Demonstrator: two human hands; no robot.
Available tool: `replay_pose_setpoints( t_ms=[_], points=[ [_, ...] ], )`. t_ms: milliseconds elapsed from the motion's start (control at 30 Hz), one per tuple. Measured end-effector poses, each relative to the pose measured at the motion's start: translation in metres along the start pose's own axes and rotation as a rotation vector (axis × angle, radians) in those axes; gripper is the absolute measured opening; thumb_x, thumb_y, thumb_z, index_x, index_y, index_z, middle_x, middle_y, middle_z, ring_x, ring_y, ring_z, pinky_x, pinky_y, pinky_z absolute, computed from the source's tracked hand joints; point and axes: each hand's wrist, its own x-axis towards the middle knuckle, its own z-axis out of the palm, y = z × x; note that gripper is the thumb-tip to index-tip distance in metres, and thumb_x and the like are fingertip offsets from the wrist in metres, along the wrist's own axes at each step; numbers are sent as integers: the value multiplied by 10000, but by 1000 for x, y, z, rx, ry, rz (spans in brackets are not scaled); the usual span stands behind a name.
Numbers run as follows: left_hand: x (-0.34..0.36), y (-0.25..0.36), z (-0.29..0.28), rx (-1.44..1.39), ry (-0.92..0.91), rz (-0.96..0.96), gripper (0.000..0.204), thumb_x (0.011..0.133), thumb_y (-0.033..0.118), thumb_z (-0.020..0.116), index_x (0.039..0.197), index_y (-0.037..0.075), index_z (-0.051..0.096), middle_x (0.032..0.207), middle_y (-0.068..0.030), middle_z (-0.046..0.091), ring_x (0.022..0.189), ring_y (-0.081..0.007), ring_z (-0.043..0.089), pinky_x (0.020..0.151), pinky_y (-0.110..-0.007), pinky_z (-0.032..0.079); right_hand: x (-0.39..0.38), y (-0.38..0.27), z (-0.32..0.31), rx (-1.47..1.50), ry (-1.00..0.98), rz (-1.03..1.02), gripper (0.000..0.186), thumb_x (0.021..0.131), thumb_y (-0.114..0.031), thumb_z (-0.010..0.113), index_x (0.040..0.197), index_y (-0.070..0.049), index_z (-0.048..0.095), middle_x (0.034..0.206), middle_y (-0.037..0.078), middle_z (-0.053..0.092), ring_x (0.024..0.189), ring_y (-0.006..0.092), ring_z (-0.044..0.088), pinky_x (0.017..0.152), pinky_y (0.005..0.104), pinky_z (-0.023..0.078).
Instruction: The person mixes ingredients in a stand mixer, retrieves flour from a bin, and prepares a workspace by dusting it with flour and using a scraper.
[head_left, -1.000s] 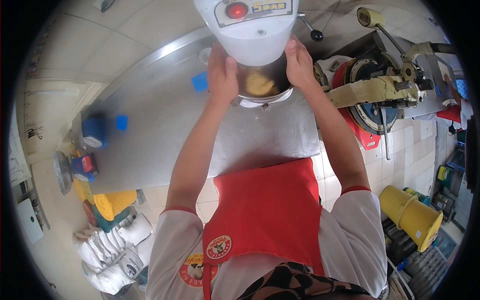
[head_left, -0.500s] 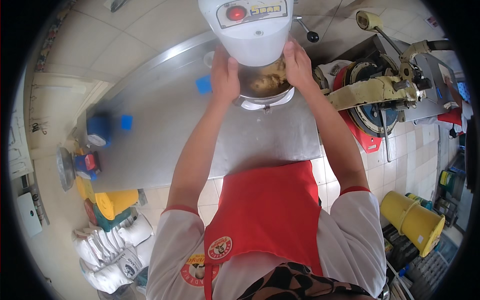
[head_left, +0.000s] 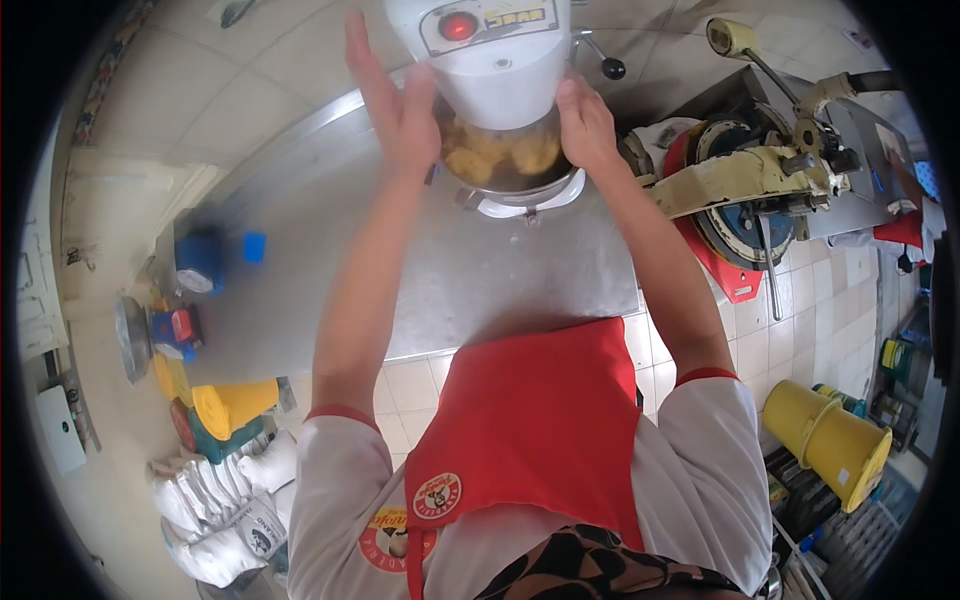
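A white stand mixer with a lit red button stands on the steel table. Under its head sits a metal bowl holding a lumpy, yellow-brown mixture, slightly smeared. My left hand is raised at the mixer's left side, its fingers stretched upward and a little blurred, with nothing seen in it. On the other side, my right hand lies along the mixer head and the bowl's rim. Its thumb points up, and part of its fingers is hidden behind the machine.
The steel table carries a blue container and a blue square at left. A cream-painted machine with lever arms stands at right. White sacks lie lower left, yellow buckets lower right. Another person's arm shows far right.
My left hand has moved left and up, away from the mixer's side, and its fingers have spread. My right hand stays beside the mixer. The mixture's lumps have shifted in the bowl.
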Motion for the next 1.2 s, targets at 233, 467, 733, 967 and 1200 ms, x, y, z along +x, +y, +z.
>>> replay_pose_setpoints(
  t_ms=[233,467,733,967,1200],
  points=[
    [43,8,11,-12,29,258,661,956,373,688,1427,-13,431,1467,-236,465,1397,-347,428,1174,-469,323,1,-5,1,30,-6,-1,849,1069,-617,199,1405,86,536,1460,267,539,1425,410,442,1180,462,339],
    [61,-22,18,-16,8,428,618,922,407,729,1316,19,452,1434,-229,463,1377,-346,428,1167,-486,320,0,3,1,40,-37,39,859,1066,-625,182,1403,79,541,1463,282,530,1410,423,456,1179,463,336],
    [67,3,9,15,-27,503,471,903,257,713,1243,8,503,1309,-218,530,1276,-338,498,1132,-464,348,1,12,6,59,-22,9,817,1074,-606,213,1373,64,574,1439,297,545,1371,454,487,1157,463,361],
    [76,79,-3,203,-100,-39,183,969,182,632,1024,12,592,972,-170,599,901,-300,604,805,-385,475,-2,-6,-8,233,-79,150,661,1079,-516,406,1336,59,604,1331,255,642,1223,389,611,1060,382,451],
    [74,59,8,184,207,409,132,934,152,593,899,26,573,879,-196,578,842,-410,579,753,-480,456,-15,-3,-44,111,-358,-79,548,957,-248,723,1424,-16,553,1363,215,639,953,225,669,846,336,518]
  ],
)
